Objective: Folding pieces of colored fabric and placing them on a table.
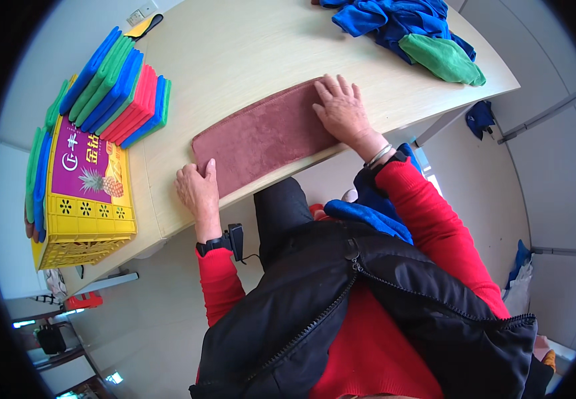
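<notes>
We see the left hand (198, 193), thumb spread, at the left end of the cloth (261, 141), right hand (345, 117) spread on the right.

My left hand (198, 193) lies palm down, its fingers (183, 177) slightly bent and thumb (211, 168) pointing forward. My right hand (344, 113) rests farther out, palm down, fingers loosely spread and thumb held apart. My left arm (220, 286) runs nearly straight ahead; my right arm (434, 223) slants forward and inward.
</notes>
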Action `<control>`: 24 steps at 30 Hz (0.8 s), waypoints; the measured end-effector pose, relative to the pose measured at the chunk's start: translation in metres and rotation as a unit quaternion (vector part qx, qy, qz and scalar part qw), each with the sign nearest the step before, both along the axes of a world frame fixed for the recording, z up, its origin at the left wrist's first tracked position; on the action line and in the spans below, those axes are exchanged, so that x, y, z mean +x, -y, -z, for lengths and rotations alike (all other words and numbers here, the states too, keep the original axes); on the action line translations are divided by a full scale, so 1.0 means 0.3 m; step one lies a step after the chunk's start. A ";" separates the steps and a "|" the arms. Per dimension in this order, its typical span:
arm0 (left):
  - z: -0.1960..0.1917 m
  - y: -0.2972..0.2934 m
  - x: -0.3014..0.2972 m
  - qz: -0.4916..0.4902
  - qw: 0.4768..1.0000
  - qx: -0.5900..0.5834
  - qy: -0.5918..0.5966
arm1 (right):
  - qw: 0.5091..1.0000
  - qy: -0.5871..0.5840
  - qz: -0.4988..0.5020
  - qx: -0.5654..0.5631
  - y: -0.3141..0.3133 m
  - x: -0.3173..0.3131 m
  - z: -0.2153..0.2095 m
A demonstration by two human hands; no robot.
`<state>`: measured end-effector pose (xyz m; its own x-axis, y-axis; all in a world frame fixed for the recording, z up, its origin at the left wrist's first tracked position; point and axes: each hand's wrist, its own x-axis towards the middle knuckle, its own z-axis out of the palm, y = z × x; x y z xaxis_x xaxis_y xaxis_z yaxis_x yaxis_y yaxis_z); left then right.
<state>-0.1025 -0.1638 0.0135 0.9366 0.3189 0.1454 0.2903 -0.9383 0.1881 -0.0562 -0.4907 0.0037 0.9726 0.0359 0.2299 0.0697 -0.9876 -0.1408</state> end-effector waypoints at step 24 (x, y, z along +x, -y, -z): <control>-0.257 -0.017 0.008 0.045 0.553 -0.832 -0.009 | 0.988 0.031 -0.151 0.021 -0.415 -0.033 0.036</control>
